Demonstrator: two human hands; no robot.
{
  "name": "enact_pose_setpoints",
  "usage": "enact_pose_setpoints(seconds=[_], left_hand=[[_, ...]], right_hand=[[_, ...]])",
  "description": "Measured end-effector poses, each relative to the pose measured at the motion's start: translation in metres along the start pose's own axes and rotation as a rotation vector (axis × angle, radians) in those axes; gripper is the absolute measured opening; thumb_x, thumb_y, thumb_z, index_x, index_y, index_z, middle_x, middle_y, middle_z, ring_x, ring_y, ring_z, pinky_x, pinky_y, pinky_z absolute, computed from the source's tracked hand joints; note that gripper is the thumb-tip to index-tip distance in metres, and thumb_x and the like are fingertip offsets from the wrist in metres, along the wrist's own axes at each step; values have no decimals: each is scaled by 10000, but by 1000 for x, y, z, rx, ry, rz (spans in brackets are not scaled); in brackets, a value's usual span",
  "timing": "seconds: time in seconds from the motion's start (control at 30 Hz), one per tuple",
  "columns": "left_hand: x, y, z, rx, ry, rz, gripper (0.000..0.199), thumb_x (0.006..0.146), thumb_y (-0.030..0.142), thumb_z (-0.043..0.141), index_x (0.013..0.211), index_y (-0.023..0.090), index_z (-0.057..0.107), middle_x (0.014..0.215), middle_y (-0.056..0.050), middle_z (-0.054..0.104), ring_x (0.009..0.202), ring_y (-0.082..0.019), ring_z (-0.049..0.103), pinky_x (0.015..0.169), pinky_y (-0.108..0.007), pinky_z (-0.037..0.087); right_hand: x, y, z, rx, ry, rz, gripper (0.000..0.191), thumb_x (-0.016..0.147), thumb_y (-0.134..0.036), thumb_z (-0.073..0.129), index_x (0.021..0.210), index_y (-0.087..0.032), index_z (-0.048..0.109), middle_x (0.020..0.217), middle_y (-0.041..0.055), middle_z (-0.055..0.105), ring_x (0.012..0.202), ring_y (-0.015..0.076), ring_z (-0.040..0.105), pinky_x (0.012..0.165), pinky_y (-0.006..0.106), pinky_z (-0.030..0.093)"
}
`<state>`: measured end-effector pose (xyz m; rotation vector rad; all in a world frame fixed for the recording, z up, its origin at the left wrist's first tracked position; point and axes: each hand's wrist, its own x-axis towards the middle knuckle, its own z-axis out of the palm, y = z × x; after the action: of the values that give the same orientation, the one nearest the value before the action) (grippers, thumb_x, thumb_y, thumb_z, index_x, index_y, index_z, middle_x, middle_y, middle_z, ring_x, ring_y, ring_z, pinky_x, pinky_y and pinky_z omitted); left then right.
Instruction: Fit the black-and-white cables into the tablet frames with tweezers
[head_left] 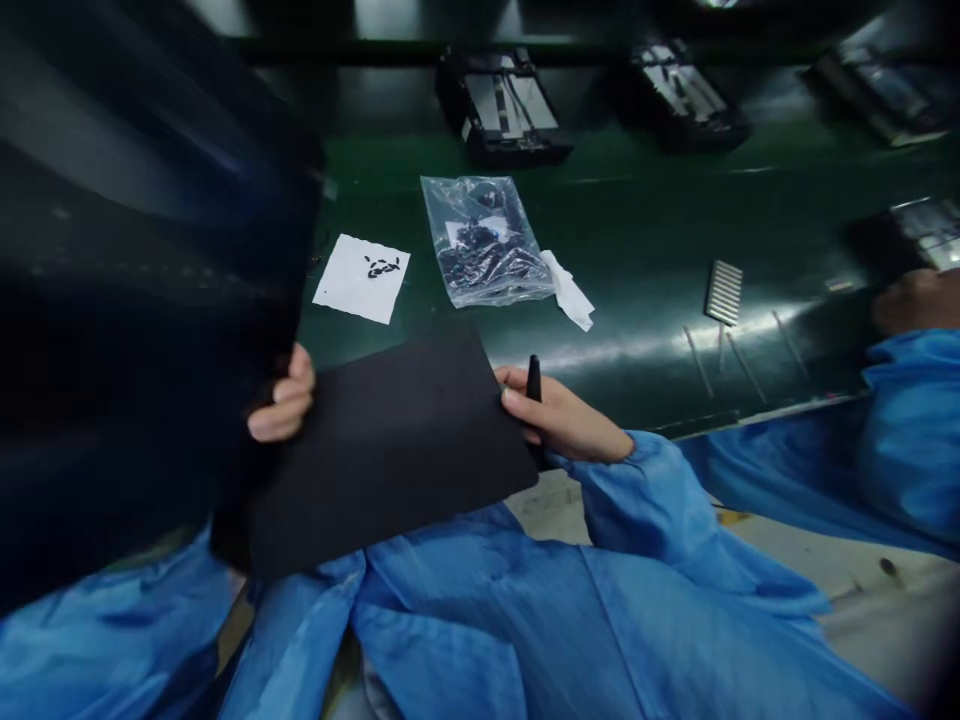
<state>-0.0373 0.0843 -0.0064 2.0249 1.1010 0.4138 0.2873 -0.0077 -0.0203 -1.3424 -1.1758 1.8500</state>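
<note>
A matte black flat panel (397, 430) with rounded corners is tilted in front of my body. My right hand (562, 415) pinches its right edge between thumb and fingers. A black pen-like tool (533, 380) sticks up from that same hand, its lower part hidden. At the left, a large dark glossy panel (150, 250) looms close to the camera, smeared by motion. The fingers of my left hand (283, 398) curl round its right edge; the rest of that hand is hidden behind it. Whether the two panels are joined, I cannot tell.
On the green bench (637, 220) lie a white paper (360, 290) with small black pieces, a clear bag (491, 245) of dark parts and a crumpled tissue (570, 290). Black device units (506, 105) stand behind. A co-worker's blue sleeve (915, 430) is at right, near a ridged metal block (724, 292) and thin rods.
</note>
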Motion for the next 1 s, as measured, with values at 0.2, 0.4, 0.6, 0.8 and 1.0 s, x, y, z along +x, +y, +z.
enact_pose_setpoints(seconds=[0.2,0.4,0.6,0.8,1.0], left_hand=[[-7,-30,48,-432,-495,-177,564,852,664,222,623,276,562,451,-60,455,347,-201,449,398,-462,419],[-11,-21,46,-863,-768,-303,484,854,665,282,668,285,517,436,-12,386,287,-184,377,355,-433,397],[-9,-20,46,-767,-720,-240,558,843,724,244,625,280,502,440,-27,414,313,-181,401,384,-439,390],[-12,-22,47,-736,-706,-420,575,845,691,187,613,279,512,456,-42,419,323,-189,407,405,-473,405],[-14,-32,54,-511,-573,-300,602,868,674,188,647,285,591,511,-68,498,395,-216,481,469,-492,442]], right_hand=[[4,6,-8,-94,-169,-7,634,774,-575,709,1234,-172,541,989,55,677,805,138,652,695,260,538],[5,-1,-10,-180,-202,6,636,805,-559,684,1297,-183,542,1191,115,663,1021,214,671,923,381,541],[5,-1,-10,-206,-206,-29,620,815,-556,673,1301,-189,555,1195,111,667,1055,228,666,934,393,546],[5,0,-8,-195,-206,-34,595,816,-551,675,1278,-192,568,1175,107,674,1038,215,669,931,384,549],[5,-3,-8,-187,-167,-23,563,784,-541,712,1208,-185,609,1003,62,697,759,136,657,679,260,560]])
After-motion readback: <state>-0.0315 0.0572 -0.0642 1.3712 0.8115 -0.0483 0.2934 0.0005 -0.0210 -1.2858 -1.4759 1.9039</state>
